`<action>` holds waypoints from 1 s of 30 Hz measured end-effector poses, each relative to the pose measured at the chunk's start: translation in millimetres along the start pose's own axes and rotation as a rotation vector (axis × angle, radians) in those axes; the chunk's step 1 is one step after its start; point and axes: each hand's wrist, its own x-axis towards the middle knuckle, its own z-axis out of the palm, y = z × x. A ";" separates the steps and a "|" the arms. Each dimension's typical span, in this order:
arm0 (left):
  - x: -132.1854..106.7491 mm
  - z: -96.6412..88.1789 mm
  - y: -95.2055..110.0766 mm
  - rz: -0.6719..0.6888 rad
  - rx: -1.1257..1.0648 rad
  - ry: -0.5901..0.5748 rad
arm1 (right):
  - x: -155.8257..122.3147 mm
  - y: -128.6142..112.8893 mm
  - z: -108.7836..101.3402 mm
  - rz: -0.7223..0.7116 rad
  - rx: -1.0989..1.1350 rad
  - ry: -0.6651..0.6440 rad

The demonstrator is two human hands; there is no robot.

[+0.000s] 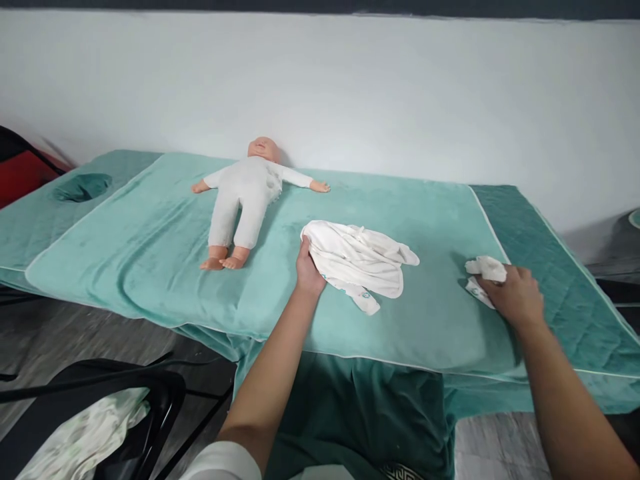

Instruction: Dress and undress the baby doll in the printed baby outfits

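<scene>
My left hand (pixel 309 268) is closed on the left edge of a white baby shirt (pixel 363 257), thumb on top and the other fingers hidden beneath the cloth. The shirt lies bunched on the green bed cover, one sleeve with a small blue print pointing toward me. Farther right, my right hand (pixel 517 293) grips a small crumpled white cloth (pixel 487 270), part of it printed, near the cover's right edge. A baby doll (pixel 245 193) in a white body lies on its back to the left of the shirt, arms spread, head toward the wall.
The bed (pixel 150 247) stands against a white wall (pixel 350 87) and has a face hole (pixel 83 188) at its left end. Below left, a black chair (pixel 160 413) holds a pale patterned cloth (pixel 90 433). Something red and black (pixel 23 173) is at the far left.
</scene>
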 end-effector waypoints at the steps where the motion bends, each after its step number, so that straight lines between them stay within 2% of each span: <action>1: -0.5 0.1 -0.1 -0.002 0.013 0.001 | -1.7 3.9 9.5 0.013 -0.061 -0.024; 3: -0.5 -0.7 -0.5 -0.012 0.036 -0.001 | -3.4 11.2 20.1 0.044 -0.108 -0.131; 5: 1.4 -2.5 -0.6 -0.012 0.058 -0.010 | -0.8 17.8 16.5 0.059 -0.061 -0.253; 7: 5.4 -4.0 0.9 0.005 0.101 -0.026 | 3.9 19.5 1.1 0.082 -0.050 -0.329; 9: 10.2 -2.6 5.3 0.033 0.182 -0.035 | 6.6 10.0 -19.7 0.059 -0.063 -0.305; 10: 11.9 0.2 8.9 0.051 0.235 -0.038 | 6.4 -0.1 -30.2 0.002 -0.050 -0.268; 12: 11.6 12.2 18.4 0.079 0.367 -0.068 | 3.9 -31.6 -49.2 -0.127 0.097 -0.215; 13: 8.9 21.7 24.5 0.086 0.444 -0.114 | 2.4 -52.1 -57.4 -0.170 0.207 -0.254; 16: -10.7 62.7 46.8 0.030 0.759 -0.397 | 3.0 -123.4 -77.7 -0.322 0.598 -0.531; 17: -20.1 79.0 55.4 0.020 0.875 -0.505 | 5.9 -147.7 -83.5 -0.395 0.700 -0.565; 19: -40.2 111.7 73.5 0.044 1.100 -0.719 | 15.9 -192.3 -93.6 -0.538 0.815 -0.607; 20: -49.8 126.5 82.5 0.076 1.207 -0.799 | 22.5 -211.4 -97.9 -0.609 0.861 -0.677; 22: -65.3 150.6 99.0 0.161 1.368 -0.891 | 36.6 -242.0 -104.4 -0.703 0.923 -0.811; 25: -76.4 169.0 117.2 0.336 1.573 -0.854 | 55.1 -268.8 -109.0 -0.769 0.865 -0.860; 27: -76.6 170.9 123.9 0.502 1.725 -0.752 | 62.0 -277.0 -109.7 -0.775 0.751 -0.785; 30: -72.5 165.5 126.2 0.763 1.953 -0.578 | 61.9 -280.1 -111.5 -0.746 0.559 -0.588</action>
